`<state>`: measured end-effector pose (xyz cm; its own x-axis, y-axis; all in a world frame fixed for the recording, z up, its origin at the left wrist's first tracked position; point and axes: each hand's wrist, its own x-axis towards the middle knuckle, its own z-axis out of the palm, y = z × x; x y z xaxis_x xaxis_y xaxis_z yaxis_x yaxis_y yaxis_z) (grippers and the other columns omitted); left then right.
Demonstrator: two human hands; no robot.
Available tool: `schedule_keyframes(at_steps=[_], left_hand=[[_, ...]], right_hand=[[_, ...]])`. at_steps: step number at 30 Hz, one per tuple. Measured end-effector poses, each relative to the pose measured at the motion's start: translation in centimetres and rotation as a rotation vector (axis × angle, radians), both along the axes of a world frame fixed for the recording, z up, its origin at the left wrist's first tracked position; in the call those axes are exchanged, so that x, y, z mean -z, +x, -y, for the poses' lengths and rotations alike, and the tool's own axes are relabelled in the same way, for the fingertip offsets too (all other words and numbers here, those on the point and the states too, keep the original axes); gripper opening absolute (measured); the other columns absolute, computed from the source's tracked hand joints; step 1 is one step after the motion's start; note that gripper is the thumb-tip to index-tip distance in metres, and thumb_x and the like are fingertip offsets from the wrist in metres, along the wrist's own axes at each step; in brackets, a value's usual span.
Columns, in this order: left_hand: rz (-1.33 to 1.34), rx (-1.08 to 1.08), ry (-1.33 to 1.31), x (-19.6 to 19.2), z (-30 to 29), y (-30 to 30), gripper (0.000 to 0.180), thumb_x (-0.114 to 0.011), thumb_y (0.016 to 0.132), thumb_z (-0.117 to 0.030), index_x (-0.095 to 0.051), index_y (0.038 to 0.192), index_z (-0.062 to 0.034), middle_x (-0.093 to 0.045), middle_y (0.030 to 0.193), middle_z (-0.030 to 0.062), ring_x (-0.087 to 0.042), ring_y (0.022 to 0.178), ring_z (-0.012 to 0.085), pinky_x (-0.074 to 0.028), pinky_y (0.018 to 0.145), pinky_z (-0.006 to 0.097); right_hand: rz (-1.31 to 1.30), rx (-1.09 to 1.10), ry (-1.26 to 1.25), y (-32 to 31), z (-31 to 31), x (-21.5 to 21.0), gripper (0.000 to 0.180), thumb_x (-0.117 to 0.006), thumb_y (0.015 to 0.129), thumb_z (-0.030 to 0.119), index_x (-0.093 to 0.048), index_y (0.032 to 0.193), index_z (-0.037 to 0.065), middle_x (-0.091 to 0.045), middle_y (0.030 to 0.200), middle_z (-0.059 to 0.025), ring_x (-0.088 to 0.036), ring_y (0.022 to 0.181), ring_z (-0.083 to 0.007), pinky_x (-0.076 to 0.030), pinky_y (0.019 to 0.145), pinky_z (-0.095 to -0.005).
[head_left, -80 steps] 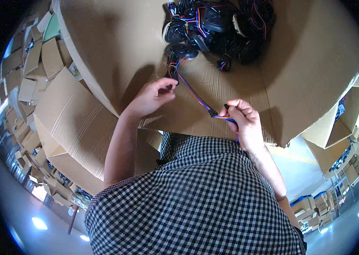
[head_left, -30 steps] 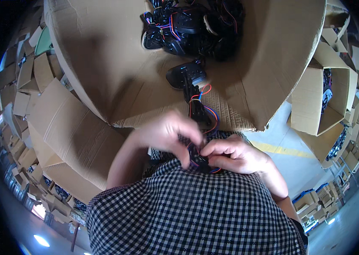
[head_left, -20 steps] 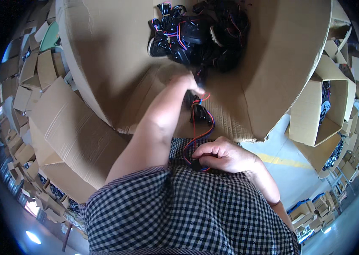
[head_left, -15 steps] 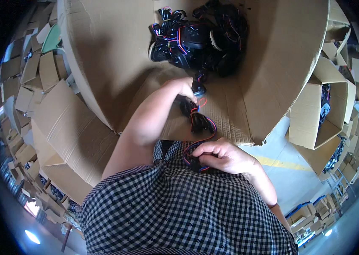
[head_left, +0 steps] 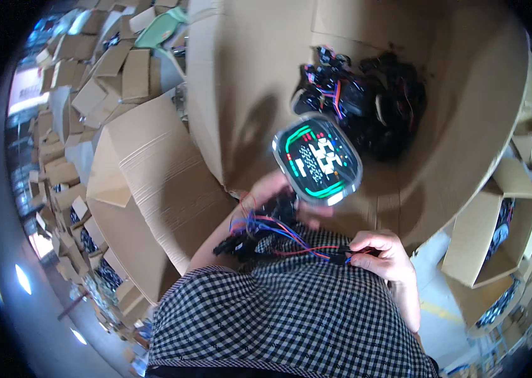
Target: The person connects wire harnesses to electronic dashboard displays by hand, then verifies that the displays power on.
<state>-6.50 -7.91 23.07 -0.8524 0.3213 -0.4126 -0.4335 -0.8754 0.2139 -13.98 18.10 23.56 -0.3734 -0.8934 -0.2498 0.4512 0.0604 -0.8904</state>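
1. Glossy black, rounded-rectangle display unit (head_left: 317,159) with lit green, red and white segments sits raised above our lap, in front of the large open cardboard box (head_left: 467,126). Its screen faces up toward us.
2. Long axis of the display unit runs from upper left to lower right, slightly tilted; the lower end lies nearest our left hand.
3. Our left hand (head_left: 282,196) is under and behind the unit, mostly hidden by it and blurred. We see fingers curled at its lower edge, gripping it; how wide they spread we cannot tell.
4. A bundle of thin red, blue and black wires (head_left: 266,228) hangs from the unit's underside, crossing our black-and-white checked shirt (head_left: 278,315).
5. Our right hand (head_left: 387,255) rests low at the right, fingers closed, thumb and forefinger pinching a small black connector (head_left: 345,255) at the end of the wires.
6. Inside the box lies a heap of dark display units with coloured leads (head_left: 367,107), well apart from both hands.
7. Flattened and folded cardboard cartons (head_left: 90,82) crowd the floor to our left.
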Motion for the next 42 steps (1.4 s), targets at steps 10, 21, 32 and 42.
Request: schedule_keyframes(at_steps=[10, 21, 32, 42], left_hand=[[-0.257, 0.119, -0.213, -2.6, -0.6, 7.9, 0.089, -0.067, 0.068, 0.001, -0.014, 0.139, -0.0055, -0.041, 0.130, 0.0143, -0.041, 0.118, 0.0229, -0.034, 0.099, 0.038], [-0.216, -0.754, -0.831, -4.0, 18.6, 6.1, 0.079, -0.060, 0.059, -0.002, -0.033, 0.133, -0.0003, -0.051, 0.093, 0.0043, -0.053, 0.082, 0.0126, -0.045, 0.074, 0.030], [0.505, -0.761, -1.619, -1.7, 36.3, -14.0, 0.039, -0.060, 0.082, -0.022, -0.051, 0.117, -0.0082, -0.059, 0.100, 0.0059, -0.056, 0.087, 0.0163, -0.043, 0.079, 0.028], [-0.384, 0.036, -1.896, 14.5, 6.4, -19.0, 0.012, -0.058, 0.080, -0.010, -0.064, 0.090, -0.0061, -0.064, 0.086, 0.0107, -0.062, 0.077, 0.0210, -0.049, 0.067, 0.030]], right_hand=[[0.138, 0.342, 0.447, -0.2, -0.2, 2.9, 0.009, -0.058, 0.082, -0.001, -0.062, 0.090, 0.000, -0.064, 0.071, -0.0084, -0.056, 0.057, -0.0080, -0.044, 0.051, -0.0206], [0.203, 0.678, 0.541, -0.7, -0.1, 5.9, 0.011, -0.057, 0.083, -0.001, -0.058, 0.093, 0.003, -0.058, 0.073, -0.0017, -0.051, 0.056, -0.0064, -0.042, 0.050, -0.0185], [0.077, 0.641, 0.657, 0.7, 1.6, 4.9, 0.012, -0.054, 0.086, 0.003, -0.057, 0.097, -0.002, -0.061, 0.079, -0.0027, -0.054, 0.072, -0.0062, -0.043, 0.064, -0.0184], [0.185, 0.858, 0.564, 3.2, -1.5, 7.4, 0.013, -0.056, 0.085, 0.002, -0.057, 0.098, -0.003, -0.061, 0.078, -0.0032, -0.056, 0.071, -0.0085, -0.045, 0.067, -0.0205]])
